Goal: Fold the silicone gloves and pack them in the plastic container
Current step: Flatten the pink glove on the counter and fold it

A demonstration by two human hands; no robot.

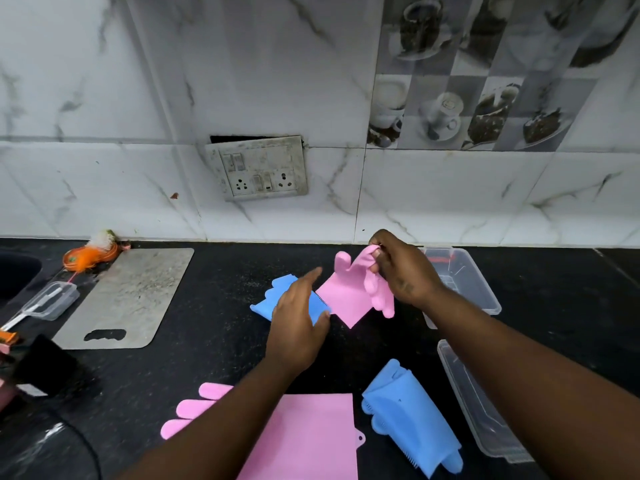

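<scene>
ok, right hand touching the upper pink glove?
Touching. The head view shows the right hand pinching the fingers of the upper pink glove, lifting them off the counter.

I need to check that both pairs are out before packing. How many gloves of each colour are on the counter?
Pink gloves: 2
Blue gloves: 2
Total: 4 gloves

Even, bright, diffuse lighting; faint shadows. Wide-angle distortion bends the edges. The white marble-patterned wall tiles (104, 98) appear soft.
</scene>
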